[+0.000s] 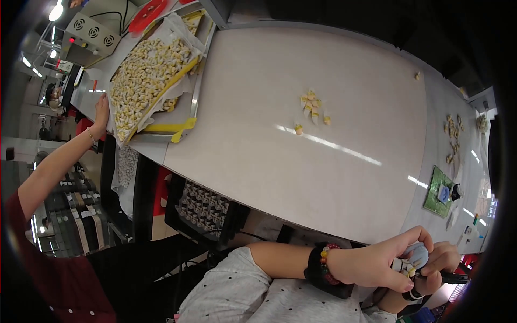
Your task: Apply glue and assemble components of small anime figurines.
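At the lower right, my left hand (371, 266) is closed, thumb and fingers pinching a small white-and-yellow piece (405, 266) with a rounded light-blue part (418, 254) beside it. Pressed up close is my right hand (442, 260), also closed. A black stick-shaped tool (455, 278) pokes out from under its fingers; its kind I cannot make out. Both hands are off the table's near edge. Several similar small yellow-and-white pieces (311, 102) lie in a loose group on the pale table (258, 145).
A tray with yellow edges (186, 126) heaped with small pieces (148, 70) stands at the far left; another person's hand (101, 113) rests beside it. More pieces (453, 132) and a green mat (440, 185) lie at right. Below the table sits a black bin (175, 212) of parts.
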Demonstrator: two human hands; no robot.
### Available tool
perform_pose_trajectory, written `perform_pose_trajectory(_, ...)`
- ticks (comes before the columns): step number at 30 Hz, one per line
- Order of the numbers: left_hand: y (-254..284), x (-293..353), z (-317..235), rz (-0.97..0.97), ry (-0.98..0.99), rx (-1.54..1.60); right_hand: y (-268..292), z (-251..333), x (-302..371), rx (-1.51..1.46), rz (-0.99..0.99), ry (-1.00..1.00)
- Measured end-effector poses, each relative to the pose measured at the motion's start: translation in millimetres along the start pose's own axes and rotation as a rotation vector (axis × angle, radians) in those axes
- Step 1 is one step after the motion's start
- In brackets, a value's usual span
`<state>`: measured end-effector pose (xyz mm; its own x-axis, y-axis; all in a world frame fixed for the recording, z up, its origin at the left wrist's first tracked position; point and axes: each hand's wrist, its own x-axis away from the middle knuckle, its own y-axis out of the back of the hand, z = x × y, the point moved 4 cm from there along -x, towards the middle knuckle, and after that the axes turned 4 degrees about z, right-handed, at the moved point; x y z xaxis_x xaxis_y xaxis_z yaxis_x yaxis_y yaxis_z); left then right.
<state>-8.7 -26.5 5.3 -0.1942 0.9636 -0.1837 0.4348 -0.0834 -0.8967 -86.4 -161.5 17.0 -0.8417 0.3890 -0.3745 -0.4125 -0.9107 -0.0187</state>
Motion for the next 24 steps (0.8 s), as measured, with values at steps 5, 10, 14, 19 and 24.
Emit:
perform_pose_trajectory(5,-1.1,4.1,-1.9,-0.005,-0.023,-0.048,-7.2,3.1,-4.5,0.092,0.043,-0.031)
perform_pose_trajectory(10,-0.7,5.6,-6.3,-0.001,-0.031,-0.035,-14.6,4.5,-8.0,0.116,0.034,-0.018)
perform_pose_trajectory(14,0.3,5.8,-11.3,-0.012,0.008,-0.069,-21.1,8.0,-17.2,0.148,0.034,0.010)
perform_pose_trajectory(19,-6.7,-4.4,-7.7,0.031,0.102,-0.126,-32.2,30.3,-41.5,0.049,0.290,-0.026)
perform_pose_trajectory(24,10.8,13.3,-12.7,-0.100,0.284,-0.306,-39.5,30.7,-49.7,-0.031,0.503,-0.199)
